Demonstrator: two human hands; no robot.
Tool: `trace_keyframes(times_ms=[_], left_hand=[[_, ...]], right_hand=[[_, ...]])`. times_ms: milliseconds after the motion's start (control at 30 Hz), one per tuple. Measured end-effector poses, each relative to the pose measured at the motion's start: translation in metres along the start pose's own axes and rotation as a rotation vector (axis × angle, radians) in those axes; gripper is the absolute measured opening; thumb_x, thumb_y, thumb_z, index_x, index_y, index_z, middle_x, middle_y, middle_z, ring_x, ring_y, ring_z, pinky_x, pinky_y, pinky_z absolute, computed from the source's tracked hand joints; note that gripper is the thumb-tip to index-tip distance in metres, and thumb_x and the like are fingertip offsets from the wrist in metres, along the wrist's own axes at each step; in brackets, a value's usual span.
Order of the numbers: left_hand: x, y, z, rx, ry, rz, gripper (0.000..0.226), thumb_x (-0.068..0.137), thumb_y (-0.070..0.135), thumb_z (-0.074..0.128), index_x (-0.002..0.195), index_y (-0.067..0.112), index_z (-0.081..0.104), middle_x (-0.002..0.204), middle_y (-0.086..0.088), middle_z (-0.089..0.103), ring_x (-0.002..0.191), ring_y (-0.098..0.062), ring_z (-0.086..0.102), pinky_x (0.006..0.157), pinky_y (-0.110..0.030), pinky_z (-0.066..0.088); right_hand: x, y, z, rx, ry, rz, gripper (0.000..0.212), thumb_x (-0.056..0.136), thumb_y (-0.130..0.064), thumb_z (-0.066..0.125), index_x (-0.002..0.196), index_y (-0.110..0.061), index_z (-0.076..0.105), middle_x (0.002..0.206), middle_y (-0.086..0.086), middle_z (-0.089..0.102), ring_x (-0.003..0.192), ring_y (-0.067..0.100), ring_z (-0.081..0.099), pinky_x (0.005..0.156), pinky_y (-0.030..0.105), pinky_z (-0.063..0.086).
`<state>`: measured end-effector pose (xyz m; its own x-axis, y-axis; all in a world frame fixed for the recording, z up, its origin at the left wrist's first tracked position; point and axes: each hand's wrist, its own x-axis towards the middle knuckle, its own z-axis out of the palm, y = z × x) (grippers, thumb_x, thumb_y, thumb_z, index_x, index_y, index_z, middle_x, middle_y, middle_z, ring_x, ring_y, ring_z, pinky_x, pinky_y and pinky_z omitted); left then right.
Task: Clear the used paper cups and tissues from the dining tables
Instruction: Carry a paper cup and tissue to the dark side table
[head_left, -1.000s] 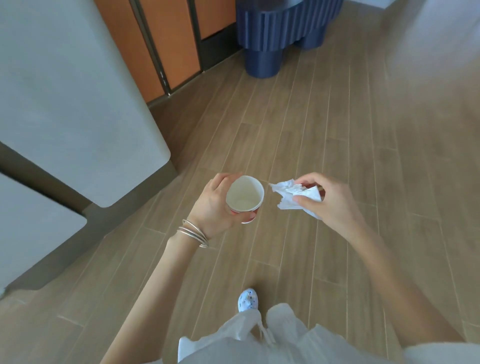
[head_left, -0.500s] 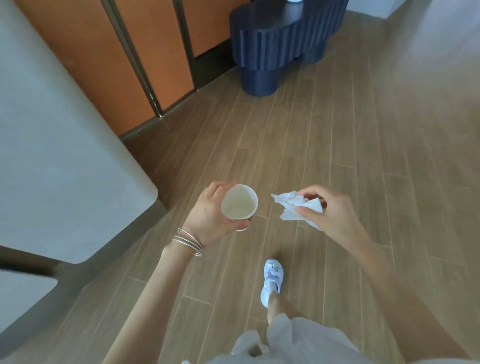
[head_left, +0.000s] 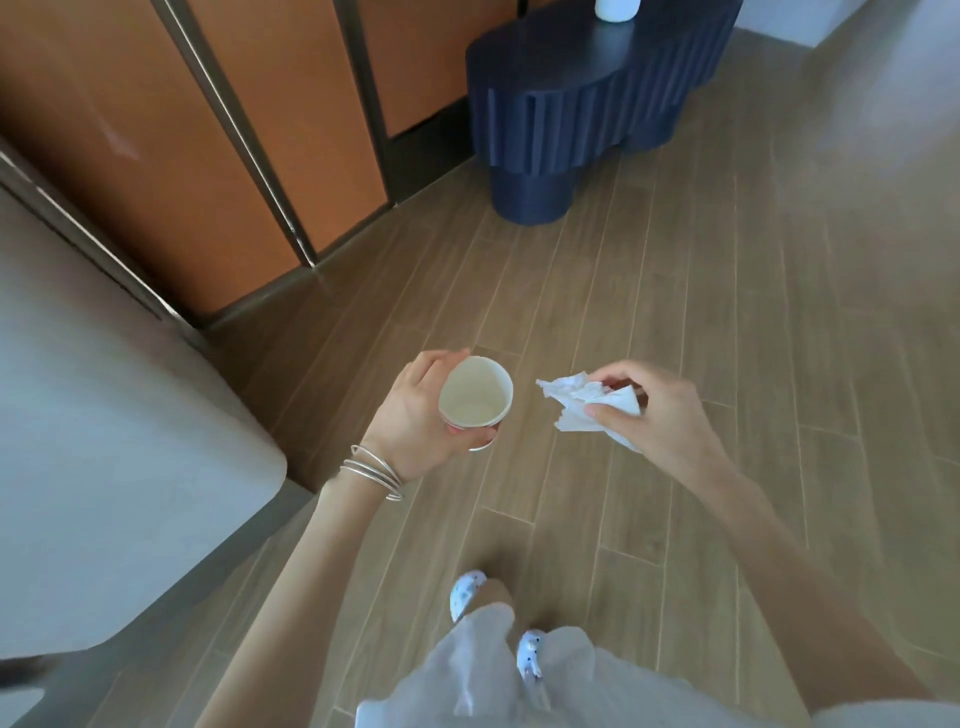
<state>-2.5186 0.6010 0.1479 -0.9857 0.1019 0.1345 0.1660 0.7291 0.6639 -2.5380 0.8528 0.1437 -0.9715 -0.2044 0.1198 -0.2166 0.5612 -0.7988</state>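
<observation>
The left hand grips a paper cup round its wall, fingers curled over the far side and the thumb across the near side. The mouth is turned up toward the camera so the pale inside shows, and a trace of red print shows on the outer wall near the thumb. Thin silver bangles sit at that wrist. Just to the right, apart from the cup, the right hand pinches a crumpled white tissue between the thumb and bent fingers. The loose end of the paper points left toward the cup without touching it. Both forearms reach out from the near edge, and the hands are side by side above the floor. Below them, near the bottom edge, a white garment hangs over two pale patterned shoes, the left one set farther forward. The wooden plank floor runs under everything, its boards leading away to the far right. At the left a grey tabletop with a rounded corner fills the near side. Beyond it, orange wall panels with dark metal frames stand along the far left. In the far middle a navy side table with fluted sides rests on the floor on round bases, and a white object stands on its top, cut off by the upper edge
</observation>
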Motion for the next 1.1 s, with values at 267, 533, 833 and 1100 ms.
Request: trace_keyframes(times_ms=[267,533,833,1100], left_hand=[[0.162,-0.049,0.005,-0.004,-0.029,0.013,0.085,0.059,0.025,0.086,0.132,0.008,0.045,0.128,-0.008,0.048,0.114,-0.025,0.048,0.098,-0.037,0.041],[0.349,-0.085,-0.017,-0.001,-0.058,0.072,0.087,0.058,0.032,0.085,0.133,0.014,0.044,0.129,-0.002,0.046,0.117,-0.020,0.046,0.100,-0.030,0.039],[0.523,-0.119,0.005,0.045,-0.074,0.094,0.086,0.059,0.037,0.084,0.133,0.018,0.043,0.128,0.001,0.046,0.114,-0.017,0.046,0.093,-0.026,0.041],[0.698,-0.124,0.040,0.063,-0.055,0.047,0.087,0.060,0.042,0.082,0.133,0.021,0.040,0.130,0.001,0.044,0.114,-0.015,0.045,0.091,-0.025,0.041]], right_hand=[[0.157,0.038,0.003,-0.028,0.008,0.026,0.022,0.073,-0.013,0.073,0.088,-0.026,0.065,0.085,-0.018,0.064,0.079,0.000,0.056,0.066,0.008,0.040],[0.329,0.051,-0.004,0.026,0.098,0.071,0.026,0.072,-0.015,0.074,0.084,-0.035,0.063,0.083,-0.031,0.061,0.078,-0.008,0.056,0.065,0.003,0.040],[0.493,0.103,-0.015,0.033,0.098,0.078,0.026,0.071,-0.013,0.075,0.086,-0.032,0.064,0.084,-0.020,0.064,0.079,-0.004,0.056,0.066,0.005,0.041],[0.674,0.162,-0.070,-0.008,0.070,0.044,0.021,0.072,-0.013,0.073,0.087,-0.025,0.065,0.083,-0.020,0.063,0.080,-0.006,0.055,0.066,0.004,0.040]])
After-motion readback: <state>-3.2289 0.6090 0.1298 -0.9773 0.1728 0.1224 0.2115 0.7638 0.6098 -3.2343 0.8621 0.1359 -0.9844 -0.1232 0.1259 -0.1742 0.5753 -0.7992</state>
